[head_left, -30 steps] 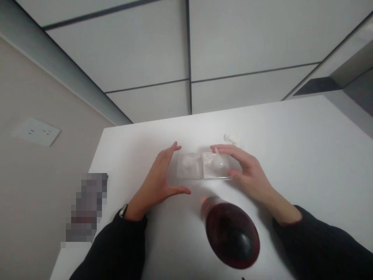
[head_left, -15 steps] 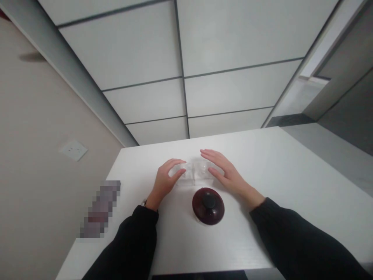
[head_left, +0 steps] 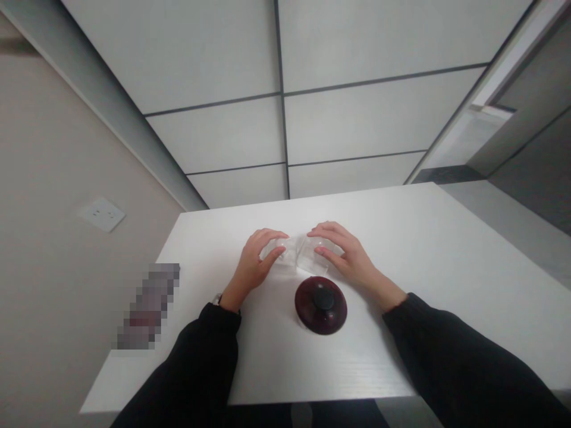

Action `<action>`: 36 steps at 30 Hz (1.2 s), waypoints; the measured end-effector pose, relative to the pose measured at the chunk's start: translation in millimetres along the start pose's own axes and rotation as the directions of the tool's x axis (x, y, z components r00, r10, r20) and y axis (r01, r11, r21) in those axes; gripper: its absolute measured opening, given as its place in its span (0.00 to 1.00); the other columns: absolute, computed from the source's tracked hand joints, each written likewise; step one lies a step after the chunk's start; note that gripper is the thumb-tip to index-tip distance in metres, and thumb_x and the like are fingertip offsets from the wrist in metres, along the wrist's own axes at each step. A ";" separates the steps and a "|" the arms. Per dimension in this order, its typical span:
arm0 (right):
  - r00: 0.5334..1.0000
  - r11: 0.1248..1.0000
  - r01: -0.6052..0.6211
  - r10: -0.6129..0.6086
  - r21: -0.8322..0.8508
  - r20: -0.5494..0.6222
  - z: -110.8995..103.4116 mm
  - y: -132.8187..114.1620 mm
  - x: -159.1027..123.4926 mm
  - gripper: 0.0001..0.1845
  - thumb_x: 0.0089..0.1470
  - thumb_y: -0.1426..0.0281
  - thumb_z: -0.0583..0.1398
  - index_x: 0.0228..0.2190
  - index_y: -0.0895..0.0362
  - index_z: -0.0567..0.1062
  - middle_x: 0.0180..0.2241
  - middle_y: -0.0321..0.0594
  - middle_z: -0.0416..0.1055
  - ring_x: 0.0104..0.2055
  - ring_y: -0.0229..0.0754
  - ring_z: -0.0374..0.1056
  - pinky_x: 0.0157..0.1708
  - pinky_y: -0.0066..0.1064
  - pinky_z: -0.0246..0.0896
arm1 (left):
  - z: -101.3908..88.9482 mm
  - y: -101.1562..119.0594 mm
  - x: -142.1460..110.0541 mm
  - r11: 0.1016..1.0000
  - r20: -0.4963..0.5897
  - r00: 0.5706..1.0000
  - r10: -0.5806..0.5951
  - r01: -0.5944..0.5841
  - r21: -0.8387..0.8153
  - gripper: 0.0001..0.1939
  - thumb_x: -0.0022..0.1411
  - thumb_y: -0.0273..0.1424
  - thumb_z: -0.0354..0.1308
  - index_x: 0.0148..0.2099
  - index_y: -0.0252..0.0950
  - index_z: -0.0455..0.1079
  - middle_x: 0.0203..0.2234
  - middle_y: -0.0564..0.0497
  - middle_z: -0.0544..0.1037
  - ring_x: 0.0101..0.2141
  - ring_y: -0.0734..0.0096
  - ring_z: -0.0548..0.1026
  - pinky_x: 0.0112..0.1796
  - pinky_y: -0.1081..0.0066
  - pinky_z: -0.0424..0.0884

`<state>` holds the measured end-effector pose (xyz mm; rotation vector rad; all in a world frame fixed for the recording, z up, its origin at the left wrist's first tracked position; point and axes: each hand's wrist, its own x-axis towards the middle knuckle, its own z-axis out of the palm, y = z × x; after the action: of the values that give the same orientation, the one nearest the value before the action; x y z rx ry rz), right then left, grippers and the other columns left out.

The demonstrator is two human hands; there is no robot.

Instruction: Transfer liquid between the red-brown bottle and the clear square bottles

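Clear plastic left box (head_left: 290,259) and right box (head_left: 309,261) meet near the tabletop's (head_left: 383,356) far edge, together but not squared up. Left hand (head_left: 251,263) and right hand (head_left: 358,264) grip one each, fingers curled; a dark-red, black-knobbed round lid (head_left: 312,318) sits nearer the front edge.

white table (head_left: 446,261) | two clear containers (head_left: 310,260) | apparently a red-lidded vessel (head_left: 312,309) | pixelated item (head_left: 146,309), left
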<state>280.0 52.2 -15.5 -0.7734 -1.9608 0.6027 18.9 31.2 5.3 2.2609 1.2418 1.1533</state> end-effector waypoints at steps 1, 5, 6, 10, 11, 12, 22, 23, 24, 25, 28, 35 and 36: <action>1.000 1.000 -0.006 0.006 0.002 0.000 -0.2 0.3 0.0 0.15 0.70 0.59 0.59 0.54 0.45 0.77 0.53 0.43 0.74 0.58 0.47 0.72 0.61 0.51 0.71 | 0.7 0.4 -0.1 1.000 -0.006 1.000 -0.002 0.002 0.014 0.22 0.77 0.50 0.51 0.51 0.39 0.77 0.46 0.46 0.84 0.48 0.60 0.79 0.54 0.58 0.72; 0.998 0.999 -0.049 0.048 0.016 0.029 -3.0 1.4 -0.3 0.35 0.58 0.50 0.69 0.62 0.43 0.69 0.66 0.46 0.64 0.71 0.55 0.60 0.68 0.57 0.64 | 3.2 0.1 -0.7 0.998 -0.026 0.999 -0.026 0.027 0.065 0.25 0.77 0.52 0.49 0.52 0.40 0.77 0.47 0.46 0.84 0.50 0.59 0.79 0.54 0.58 0.70; 0.996 0.997 -0.074 0.073 0.021 0.049 -3.7 1.2 -0.4 0.40 0.54 0.48 0.72 0.63 0.43 0.67 0.68 0.48 0.61 0.72 0.57 0.58 0.68 0.58 0.64 | 3.6 -0.7 -0.8 0.997 -0.018 0.999 -0.028 0.029 0.070 0.26 0.77 0.53 0.48 0.53 0.40 0.78 0.48 0.45 0.84 0.51 0.59 0.79 0.55 0.58 0.70; 0.981 0.986 -0.162 0.157 0.038 0.116 -5.2 -2.6 -0.5 0.42 0.53 0.51 0.73 0.63 0.45 0.65 0.66 0.49 0.63 0.66 0.55 0.66 0.66 0.57 0.66 | 4.5 -5.0 -1.8 0.998 0.062 0.998 0.018 -0.022 0.066 0.35 0.71 0.61 0.50 0.64 0.40 0.73 0.57 0.41 0.81 0.57 0.53 0.76 0.59 0.54 0.69; 0.979 0.985 -0.170 0.163 0.043 0.125 -5.2 -3.9 -0.3 0.41 0.54 0.52 0.72 0.63 0.46 0.65 0.65 0.49 0.64 0.65 0.54 0.68 0.66 0.57 0.66 | 4.8 -5.7 -2.1 0.997 0.083 0.996 0.021 -0.027 0.068 0.38 0.68 0.62 0.54 0.67 0.40 0.71 0.59 0.41 0.80 0.58 0.51 0.76 0.60 0.52 0.69; 0.977 0.983 -0.175 0.167 0.048 0.134 -5.3 -5.1 0.0 0.41 0.55 0.52 0.72 0.64 0.46 0.65 0.65 0.48 0.66 0.64 0.54 0.69 0.66 0.56 0.66 | 5.2 -6.1 -2.4 0.997 0.099 0.995 0.014 -0.022 0.075 0.41 0.65 0.63 0.57 0.68 0.41 0.69 0.59 0.40 0.79 0.59 0.50 0.76 0.61 0.51 0.69; 0.962 0.974 -0.209 0.191 0.081 0.195 -6.3 -4.8 2.3 0.37 0.53 0.57 0.73 0.59 0.46 0.67 0.60 0.46 0.73 0.64 0.54 0.70 0.67 0.57 0.65 | 7.0 -3.0 -1.1 0.996 0.101 0.995 0.000 -0.010 0.094 0.33 0.63 0.56 0.67 0.61 0.41 0.72 0.54 0.43 0.81 0.54 0.51 0.77 0.56 0.53 0.72; 0.962 0.974 -0.210 0.190 0.090 0.199 -6.2 -4.6 2.2 0.37 0.52 0.57 0.73 0.59 0.46 0.67 0.60 0.47 0.73 0.65 0.54 0.70 0.67 0.57 0.65 | 7.1 -2.7 -1.0 0.996 0.100 0.995 -0.002 -0.007 0.090 0.33 0.63 0.56 0.67 0.61 0.41 0.72 0.53 0.43 0.81 0.54 0.51 0.77 0.56 0.53 0.72; 0.961 0.972 -0.211 0.188 0.101 0.203 -6.0 -4.5 2.1 0.37 0.52 0.57 0.73 0.59 0.46 0.67 0.61 0.47 0.72 0.65 0.54 0.69 0.68 0.57 0.64 | 7.2 -2.2 -0.9 0.996 0.097 0.995 -0.001 -0.008 0.087 0.33 0.64 0.57 0.66 0.60 0.41 0.72 0.53 0.43 0.81 0.54 0.52 0.77 0.56 0.54 0.72; 0.961 0.970 -0.212 0.185 0.117 0.208 -5.5 -4.4 1.8 0.38 0.53 0.56 0.73 0.60 0.46 0.67 0.62 0.48 0.71 0.66 0.54 0.69 0.68 0.57 0.64 | 7.3 -1.5 -1.0 0.996 0.092 0.996 0.003 -0.010 0.086 0.33 0.64 0.58 0.64 0.59 0.40 0.72 0.52 0.43 0.81 0.53 0.52 0.77 0.56 0.54 0.72; 0.961 0.959 -0.215 0.174 0.186 0.213 -3.1 -3.2 0.3 0.44 0.54 0.55 0.73 0.64 0.44 0.60 0.68 0.50 0.62 0.68 0.54 0.67 0.69 0.56 0.63 | 6.9 1.8 -1.8 0.998 0.056 0.998 -0.004 0.000 0.068 0.35 0.67 0.62 0.57 0.60 0.38 0.72 0.53 0.41 0.80 0.52 0.52 0.77 0.55 0.54 0.71; 0.954 0.936 -0.246 0.188 0.251 0.234 2.9 4.2 -2.8 0.50 0.52 0.50 0.73 0.67 0.44 0.57 0.69 0.53 0.62 0.73 0.55 0.61 0.73 0.57 0.57 | 8.6 6.3 -1.8 0.995 0.016 0.999 -0.040 0.039 0.087 0.22 0.76 0.50 0.52 0.54 0.38 0.75 0.50 0.43 0.83 0.52 0.55 0.78 0.56 0.56 0.71; 0.952 0.936 -0.252 0.193 0.246 0.238 3.5 4.3 -3.0 0.51 0.52 0.49 0.73 0.68 0.43 0.56 0.70 0.52 0.62 0.74 0.55 0.59 0.74 0.58 0.53 | 9.9 5.9 -1.5 0.994 0.009 0.999 -0.054 0.053 0.095 0.22 0.76 0.50 0.52 0.53 0.38 0.75 0.50 0.44 0.83 0.52 0.56 0.78 0.56 0.56 0.71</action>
<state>279.3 52.6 -21.7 -0.7884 -1.9338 1.1092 29.4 27.6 2.0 2.2833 1.3713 1.0825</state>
